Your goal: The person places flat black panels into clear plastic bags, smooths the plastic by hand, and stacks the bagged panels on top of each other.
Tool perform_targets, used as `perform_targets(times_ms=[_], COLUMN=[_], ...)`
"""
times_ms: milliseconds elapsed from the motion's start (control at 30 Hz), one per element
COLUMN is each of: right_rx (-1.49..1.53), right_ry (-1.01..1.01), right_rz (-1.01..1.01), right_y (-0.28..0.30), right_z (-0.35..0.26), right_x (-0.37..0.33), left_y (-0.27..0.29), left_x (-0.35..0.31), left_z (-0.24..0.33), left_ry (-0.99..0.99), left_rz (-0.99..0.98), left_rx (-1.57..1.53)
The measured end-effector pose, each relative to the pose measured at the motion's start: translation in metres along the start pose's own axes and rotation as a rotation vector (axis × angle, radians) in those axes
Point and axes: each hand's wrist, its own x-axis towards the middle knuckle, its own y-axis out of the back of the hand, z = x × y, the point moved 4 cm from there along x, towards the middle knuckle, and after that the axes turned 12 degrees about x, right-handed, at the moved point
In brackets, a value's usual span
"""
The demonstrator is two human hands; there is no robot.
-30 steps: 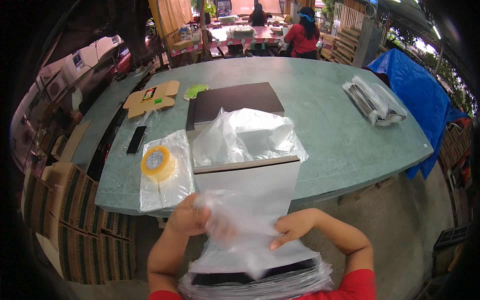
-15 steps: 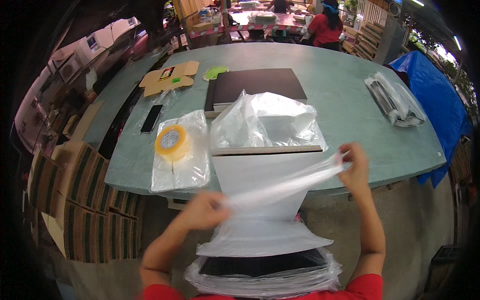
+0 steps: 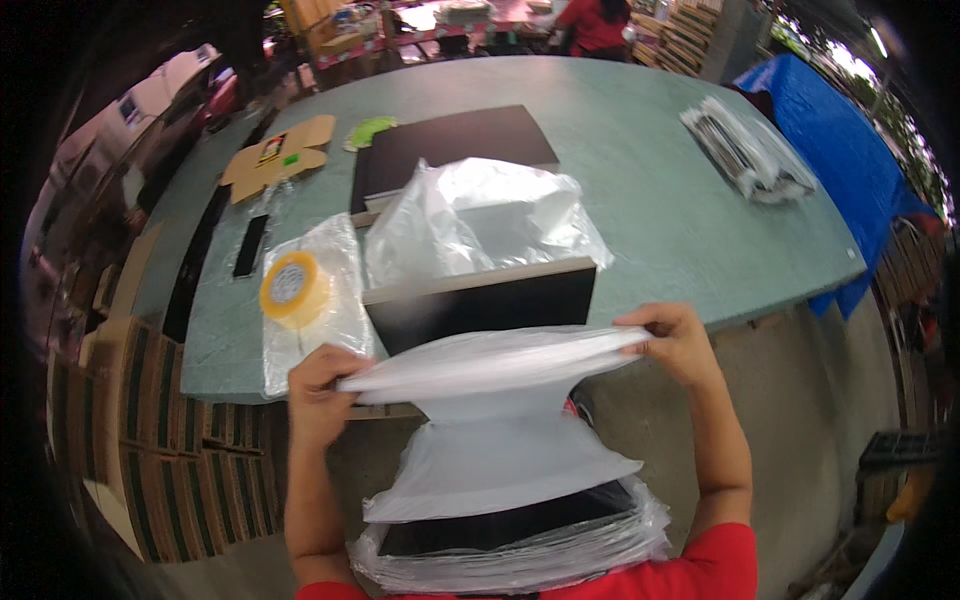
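Note:
A translucent white plastic sheet or bag (image 3: 500,362) is stretched sideways between my two hands. My left hand (image 3: 322,390) pinches its left end, fingers closed. At the other end, my right hand (image 3: 672,340) grips the plastic between thumb and fingers. Just beyond it a black flat panel (image 3: 490,308) leans upright at the table's near edge, its lower part hidden. Crumpled clear plastic (image 3: 490,215) lies behind the panel's top edge. Closer to me, a whitish sheet (image 3: 500,470) droops over a stack of dark flat pieces in clear plastic (image 3: 510,522) against my body.
The green table (image 3: 690,255) carries a yellow tape roll (image 3: 295,288) on packed clear bags (image 3: 343,290), a black phone (image 3: 250,246), flattened cardboard (image 3: 275,160), dark boards (image 3: 460,150) and a plastic-wrapped bundle (image 3: 748,150). Cardboard stacks (image 3: 165,490) stand left; a person in red (image 3: 595,28) is far back.
My hands have moved apart, my left one leftward, spreading the plastic wider. The panel's black face now shows where pale material covered it. The whole view has shifted.

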Motion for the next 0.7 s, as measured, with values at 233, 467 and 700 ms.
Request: perform_targets(times_ms=[233, 467, 700], right_rx=[0.902, -0.191, 0.546], right_ry=[-0.556, -0.479, -0.292], right_rz=[-0.228, 0.268, -0.392], right_y=[-0.019, -0.045, -0.033], right_z=[0.199, 0.345, 0.081], right_x=[-0.030, -0.019, -0.040], left_y=[-0.096, -0.164, -0.060], left_x=[-0.101, -0.151, -0.042], left_z=[-0.110, -0.199, -0.026], left_ry=[0.704, 0.783, 0.435], left_rz=[-0.552, -0.471, -0.487], left_rx=[-1.066, -0.574, -0.036])
